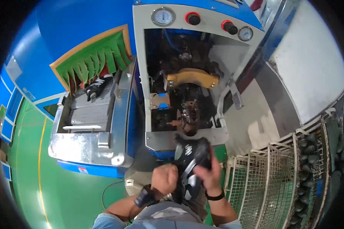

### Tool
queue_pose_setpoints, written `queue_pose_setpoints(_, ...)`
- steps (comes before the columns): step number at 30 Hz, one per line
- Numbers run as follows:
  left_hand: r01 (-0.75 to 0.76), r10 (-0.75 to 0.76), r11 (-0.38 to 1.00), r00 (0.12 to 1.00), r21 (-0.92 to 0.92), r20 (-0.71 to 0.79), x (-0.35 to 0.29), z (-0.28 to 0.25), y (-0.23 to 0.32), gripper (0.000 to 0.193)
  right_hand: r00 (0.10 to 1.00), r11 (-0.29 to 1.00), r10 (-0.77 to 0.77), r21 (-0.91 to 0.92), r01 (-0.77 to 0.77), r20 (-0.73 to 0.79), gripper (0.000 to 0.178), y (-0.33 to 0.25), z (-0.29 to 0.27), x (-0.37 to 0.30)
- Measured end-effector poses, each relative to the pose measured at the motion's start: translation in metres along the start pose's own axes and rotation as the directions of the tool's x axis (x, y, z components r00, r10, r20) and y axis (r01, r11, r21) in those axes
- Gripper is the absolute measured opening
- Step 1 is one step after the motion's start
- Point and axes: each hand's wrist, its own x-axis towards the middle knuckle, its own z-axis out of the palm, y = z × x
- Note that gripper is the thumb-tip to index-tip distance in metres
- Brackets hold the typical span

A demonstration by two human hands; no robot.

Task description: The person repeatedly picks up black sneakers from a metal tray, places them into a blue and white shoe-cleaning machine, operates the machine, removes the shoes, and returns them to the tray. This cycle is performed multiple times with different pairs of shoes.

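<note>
A black shoe (pixel 195 153) with white marks and silver-grey parts is held up in front of my body, just below the front ledge of a machine. My right hand (pixel 210 173) grips it from the right side, thumb across its face and fingers behind. At the shoe's left edge my left hand (pixel 164 178) is closed like a fist, its knuckles up; whatever it may hold is hidden. Beyond the shoe, inside the machine's opening, sit a dark metal form (pixel 189 116) and a yellow curved pad (pixel 193 77).
Gauges and knobs line the machine's white frame (pixel 140 76). On the left, a metal conveyor (pixel 91 116) carries another black shoe (pixel 97 88) by a green strip curtain (pixel 97 63). A white wire rack (pixel 269 179) with dark shoe-shaped pieces (pixel 305 171) stands at right.
</note>
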Motion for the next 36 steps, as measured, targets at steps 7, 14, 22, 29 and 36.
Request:
queue_pose_setpoints(7,0.328,-0.273,0.919,0.929,-0.219,0.249,0.050,-0.023,0.013,0.056,0.958,0.959,-0.279,-0.039,0.282,0.071,0.093,-0.097,-0.032,0.071)
queue_pose_setpoints(14,0.451,-0.424,0.892,0.825,0.016,0.374,0.011,-0.016,-0.029,0.045,0.992,0.694,-0.058,-0.710,0.120,0.112,0.088,-0.171,0.018,0.164)
queue_pose_setpoints(22,0.351,-0.271,0.934,0.811,-0.061,0.518,0.012,-0.013,-0.059,0.047,0.947,0.006,0.264,-0.982,0.187,0.182,0.093,-0.171,0.077,0.228)
queue_pose_setpoints(29,0.309,-0.233,0.947,0.851,-0.090,0.471,0.011,-0.014,-0.076,0.043,0.986,0.102,-0.017,-0.980,0.169,0.168,0.087,-0.137,0.064,0.232)
queue_pose_setpoints(36,0.206,-0.148,0.975,0.876,-0.078,0.460,0.013,-0.011,-0.054,0.045,0.920,0.028,-0.370,-0.988,0.150,0.129,0.089,-0.113,0.078,0.194)
